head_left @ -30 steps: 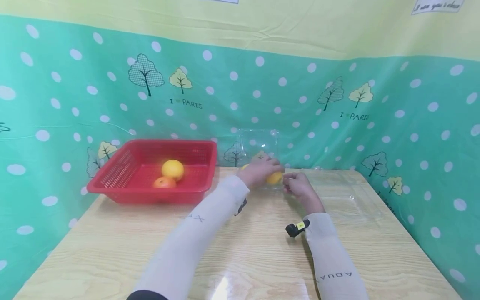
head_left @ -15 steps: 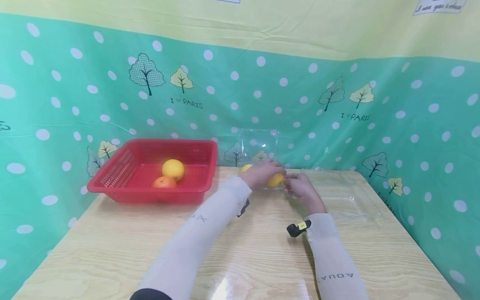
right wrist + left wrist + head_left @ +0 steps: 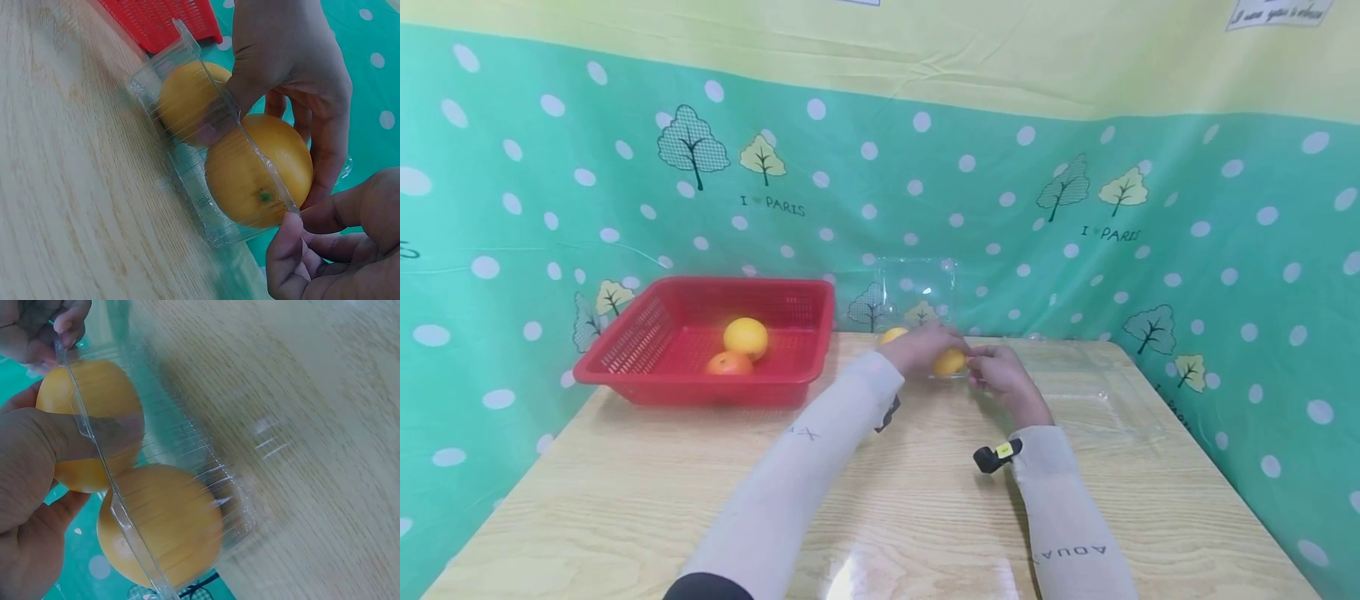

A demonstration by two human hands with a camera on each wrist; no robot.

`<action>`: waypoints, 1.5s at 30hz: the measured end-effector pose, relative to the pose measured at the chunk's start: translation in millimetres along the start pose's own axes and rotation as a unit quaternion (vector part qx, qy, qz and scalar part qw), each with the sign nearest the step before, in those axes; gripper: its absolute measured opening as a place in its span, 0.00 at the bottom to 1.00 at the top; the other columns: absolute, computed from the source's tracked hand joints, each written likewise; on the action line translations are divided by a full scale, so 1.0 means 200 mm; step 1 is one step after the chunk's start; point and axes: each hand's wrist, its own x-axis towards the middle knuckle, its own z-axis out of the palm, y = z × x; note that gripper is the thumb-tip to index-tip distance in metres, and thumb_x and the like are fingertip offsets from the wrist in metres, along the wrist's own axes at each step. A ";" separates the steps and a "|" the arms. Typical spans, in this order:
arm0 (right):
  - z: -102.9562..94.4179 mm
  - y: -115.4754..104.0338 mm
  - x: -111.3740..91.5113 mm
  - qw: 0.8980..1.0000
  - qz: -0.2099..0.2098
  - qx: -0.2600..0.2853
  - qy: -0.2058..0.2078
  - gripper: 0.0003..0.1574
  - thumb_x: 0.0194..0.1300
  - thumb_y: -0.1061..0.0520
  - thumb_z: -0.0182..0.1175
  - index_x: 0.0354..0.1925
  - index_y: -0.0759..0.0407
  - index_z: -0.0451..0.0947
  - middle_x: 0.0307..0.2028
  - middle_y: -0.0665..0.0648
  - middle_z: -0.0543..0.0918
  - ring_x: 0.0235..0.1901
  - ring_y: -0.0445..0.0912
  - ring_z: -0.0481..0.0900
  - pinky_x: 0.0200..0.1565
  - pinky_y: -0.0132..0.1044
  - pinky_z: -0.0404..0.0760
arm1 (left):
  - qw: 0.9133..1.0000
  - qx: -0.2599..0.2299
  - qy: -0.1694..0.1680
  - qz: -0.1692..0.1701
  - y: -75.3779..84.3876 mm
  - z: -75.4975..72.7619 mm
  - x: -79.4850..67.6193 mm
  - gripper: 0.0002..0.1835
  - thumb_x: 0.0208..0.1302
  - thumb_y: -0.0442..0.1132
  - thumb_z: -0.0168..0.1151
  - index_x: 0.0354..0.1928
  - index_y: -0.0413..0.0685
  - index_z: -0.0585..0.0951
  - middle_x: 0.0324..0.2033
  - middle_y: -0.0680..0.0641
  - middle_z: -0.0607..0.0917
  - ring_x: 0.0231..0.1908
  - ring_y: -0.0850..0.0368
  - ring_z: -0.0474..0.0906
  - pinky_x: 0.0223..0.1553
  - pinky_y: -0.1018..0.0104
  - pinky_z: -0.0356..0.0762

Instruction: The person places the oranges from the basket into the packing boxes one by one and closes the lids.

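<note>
Two oranges sit side by side in a clear plastic clamshell box (image 3: 181,169), its lid (image 3: 917,279) standing up at the back. My left hand (image 3: 921,346) grips the nearer-right orange (image 3: 269,162), thumb down inside the box and fingers round the far side. The other orange (image 3: 165,525) rests at the box's left end, apart from my fingers. My right hand (image 3: 1000,375) pinches the box's right rim corner between thumb and forefinger, as the right wrist view (image 3: 344,244) shows.
A red plastic basket (image 3: 700,392) stands at the left with an orange (image 3: 746,339) and a redder round fruit (image 3: 730,364) in it. More clear plastic boxes (image 3: 1090,400) lie on the wooden table (image 3: 910,483) at the right. A patterned curtain hangs behind.
My left hand has shifted very slightly to the right with the orange, showing more of the other one. My right hand has stayed at the box's corner.
</note>
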 end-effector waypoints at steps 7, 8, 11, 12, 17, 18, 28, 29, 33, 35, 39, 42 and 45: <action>0.00 0.00 0.01 1.000 -0.003 -0.001 -0.002 0.25 0.77 0.65 0.48 0.67 0.74 0.68 0.54 0.66 0.75 0.35 0.45 0.77 0.39 0.34 0.83 | 1.000 -0.003 -0.024 0.007 -0.03 0.01 0.01 0.30 0.65 0.32 0.67 0.69 0.59 0.77 0.66 0.51 0.78 0.68 0.51 0.71 0.72 0.58 0.63; 0.00 0.00 0.01 1.000 -0.003 -0.002 -0.002 0.25 0.77 0.65 0.48 0.67 0.74 0.68 0.53 0.66 0.75 0.35 0.45 0.77 0.39 0.34 0.83 | 1.000 -0.003 -0.026 0.008 -0.03 0.02 0.01 0.30 0.66 0.33 0.67 0.69 0.59 0.77 0.66 0.51 0.78 0.68 0.51 0.71 0.72 0.59 0.63; 0.00 0.01 0.01 1.000 -0.004 -0.003 0.000 0.25 0.77 0.65 0.48 0.67 0.74 0.68 0.52 0.65 0.75 0.35 0.45 0.78 0.39 0.35 0.83 | 1.000 0.001 -0.026 0.012 -0.04 0.02 0.00 0.29 0.66 0.35 0.68 0.69 0.58 0.77 0.67 0.51 0.78 0.68 0.52 0.71 0.72 0.60 0.63; 0.00 0.01 0.01 1.000 -0.004 -0.005 0.001 0.25 0.77 0.65 0.48 0.67 0.74 0.68 0.52 0.65 0.75 0.35 0.45 0.78 0.39 0.35 0.83 | 1.000 0.003 -0.026 0.013 -0.03 0.02 0.00 0.30 0.65 0.35 0.69 0.69 0.58 0.77 0.67 0.51 0.78 0.69 0.52 0.71 0.72 0.60 0.64; 0.00 0.00 0.00 1.000 0.001 -0.011 0.004 0.25 0.77 0.64 0.48 0.67 0.72 0.69 0.50 0.65 0.76 0.37 0.48 0.79 0.40 0.36 0.83 | 1.000 -0.004 -0.024 0.008 -0.03 0.02 -0.01 0.31 0.64 0.34 0.70 0.69 0.58 0.76 0.69 0.51 0.76 0.70 0.52 0.69 0.73 0.60 0.62; 0.00 0.00 0.00 1.000 0.002 -0.013 0.005 0.25 0.77 0.64 0.49 0.67 0.72 0.69 0.50 0.64 0.76 0.38 0.48 0.79 0.41 0.36 0.82 | 1.000 -0.008 -0.023 0.007 -0.03 0.02 -0.01 0.31 0.64 0.34 0.70 0.69 0.57 0.76 0.69 0.50 0.76 0.70 0.52 0.68 0.73 0.60 0.62; 0.01 0.00 0.00 1.000 0.004 -0.005 0.004 0.26 0.76 0.65 0.47 0.69 0.73 0.66 0.53 0.67 0.75 0.39 0.49 0.78 0.42 0.37 0.83 | 0.997 -0.075 0.014 -0.013 -0.05 0.00 -0.07 0.31 0.62 0.36 0.73 0.68 0.52 0.78 0.69 0.48 0.76 0.70 0.49 0.68 0.73 0.54 0.62; 0.01 0.00 0.00 1.000 0.003 -0.005 0.004 0.26 0.76 0.65 0.47 0.69 0.73 0.66 0.53 0.67 0.75 0.39 0.49 0.78 0.42 0.37 0.83 | 0.996 -0.082 0.020 -0.016 -0.06 0.00 -0.08 0.31 0.62 0.37 0.73 0.68 0.52 0.78 0.68 0.48 0.76 0.70 0.49 0.68 0.73 0.54 0.62; 0.01 0.00 0.00 1.000 0.004 -0.009 0.010 0.26 0.76 0.65 0.48 0.68 0.73 0.67 0.53 0.66 0.75 0.38 0.49 0.78 0.43 0.38 0.83 | 0.992 -0.114 0.046 -0.035 -0.07 0.00 -0.09 0.30 0.63 0.40 0.73 0.67 0.53 0.78 0.66 0.49 0.77 0.67 0.50 0.71 0.70 0.51 0.65; 0.01 0.00 0.00 1.000 0.004 -0.012 0.011 0.26 0.76 0.65 0.48 0.68 0.73 0.67 0.54 0.66 0.74 0.38 0.48 0.78 0.44 0.38 0.83 | 0.989 -0.128 0.061 -0.041 -0.09 0.01 -0.09 0.29 0.64 0.37 0.71 0.67 0.54 0.78 0.66 0.50 0.77 0.67 0.51 0.70 0.71 0.49 0.64; 0.01 0.01 0.00 1.000 0.004 -0.012 0.013 0.26 0.76 0.64 0.48 0.68 0.72 0.67 0.55 0.66 0.74 0.38 0.48 0.78 0.44 0.38 0.83 | 0.974 -0.184 0.107 -0.075 -0.12 0.02 -0.10 0.29 0.67 0.28 0.62 0.69 0.53 0.77 0.70 0.47 0.73 0.72 0.49 0.64 0.75 0.47 0.57; 0.02 0.00 0.00 1.000 0.003 -0.011 0.011 0.26 0.77 0.64 0.48 0.69 0.72 0.66 0.56 0.66 0.73 0.39 0.49 0.78 0.44 0.39 0.82 | 0.952 -0.235 0.159 -0.113 -0.15 0.03 -0.11 0.30 0.68 0.27 0.58 0.71 0.50 0.73 0.72 0.42 0.70 0.73 0.45 0.62 0.74 0.45 0.57; 0.02 0.00 0.00 1.000 0.003 -0.013 0.012 0.27 0.76 0.64 0.48 0.69 0.71 0.66 0.56 0.66 0.73 0.41 0.50 0.78 0.46 0.40 0.82 | 0.929 -0.262 0.220 -0.143 -0.18 0.04 -0.12 0.31 0.68 0.29 0.59 0.73 0.48 0.71 0.71 0.39 0.70 0.71 0.42 0.64 0.72 0.44 0.62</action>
